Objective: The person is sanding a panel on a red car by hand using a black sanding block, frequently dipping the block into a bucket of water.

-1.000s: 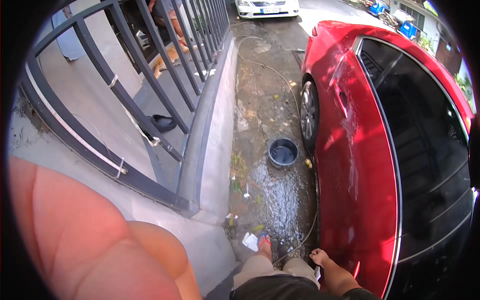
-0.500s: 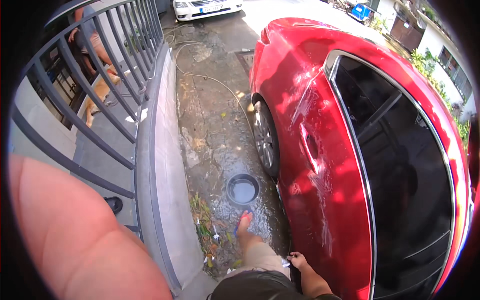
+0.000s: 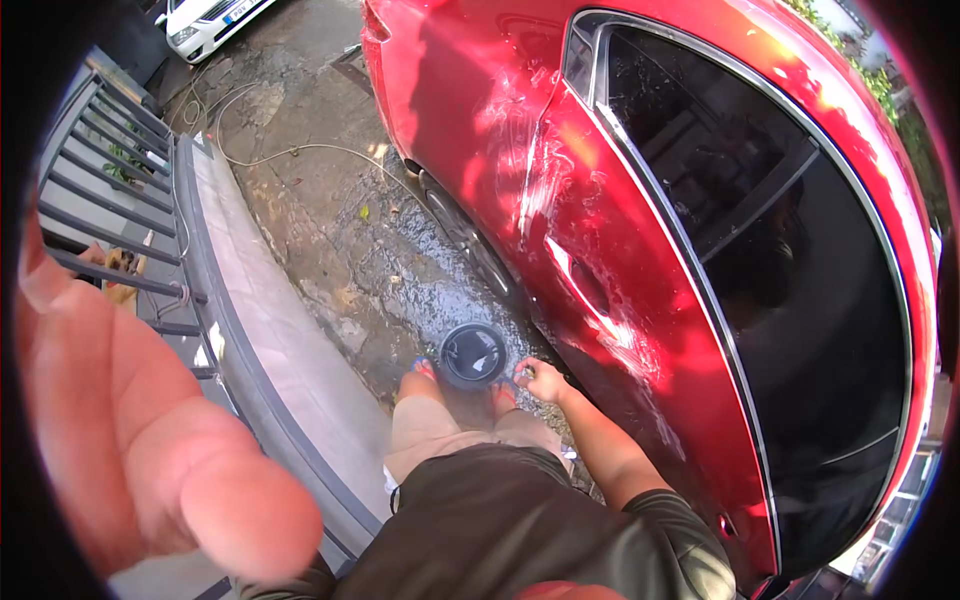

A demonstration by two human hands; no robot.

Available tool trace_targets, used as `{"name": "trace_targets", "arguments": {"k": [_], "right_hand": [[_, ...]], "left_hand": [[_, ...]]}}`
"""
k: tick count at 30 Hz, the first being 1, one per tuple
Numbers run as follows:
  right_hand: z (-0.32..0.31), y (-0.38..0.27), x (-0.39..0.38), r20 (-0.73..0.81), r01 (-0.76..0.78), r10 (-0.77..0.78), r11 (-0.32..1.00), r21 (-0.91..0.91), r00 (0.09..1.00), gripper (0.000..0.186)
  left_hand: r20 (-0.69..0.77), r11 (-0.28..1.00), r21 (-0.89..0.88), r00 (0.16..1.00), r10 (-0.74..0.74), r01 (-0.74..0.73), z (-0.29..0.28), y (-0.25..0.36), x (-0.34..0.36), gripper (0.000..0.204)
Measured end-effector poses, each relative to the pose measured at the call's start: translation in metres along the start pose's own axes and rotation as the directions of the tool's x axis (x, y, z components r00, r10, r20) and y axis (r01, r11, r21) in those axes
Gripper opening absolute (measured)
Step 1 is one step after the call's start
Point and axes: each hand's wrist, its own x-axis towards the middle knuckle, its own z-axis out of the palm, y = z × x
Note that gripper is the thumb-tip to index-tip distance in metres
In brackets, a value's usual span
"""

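My left hand [image 3: 160,420] looms very close to the camera at the left, its fingers cropped and too near to make out their grip. My right hand [image 3: 540,380] hangs low beside the red car [image 3: 700,420], fingers curled; anything inside them is too small to make out. Just left of it, a dark round bucket [image 3: 472,350] of liquid stands on the wet ground by my feet, in front of my shorts. White smeary streaks mark the car's side around the rear door handle [image 3: 580,278].
Left are a grey low wall [image 3: 255,250] and metal railing [image 3: 115,195], with a partly hidden tan animal behind the bars. A hose [image 3: 300,148] lies across the cracked driveway [image 3: 280,200]. A white car [image 3: 205,25] stands at the top left; greenery shows past the red car.
I have stepped forward up to the bucket and my view has swung downward, so the red car fills more of it. My right hand has moved along the car, still low and curled.
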Motion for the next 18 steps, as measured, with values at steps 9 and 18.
{"name": "trace_targets", "arguments": {"k": [9,18], "right_hand": [[0.031,-0.087,-0.028,0.068,-0.617,0.700,0.667,-0.417,0.711,0.080],[0.330,-0.106,-0.080,0.438,0.188,0.849,-0.501,0.845,0.295,0.036]], "left_hand": [[0.903,0.778,0.356,-0.404,-0.145,0.518,0.046,-0.130,-0.421,0.066],[0.884,0.696,-0.021,-0.312,0.348,0.718,0.099,-0.224,-0.485,0.021]]}}
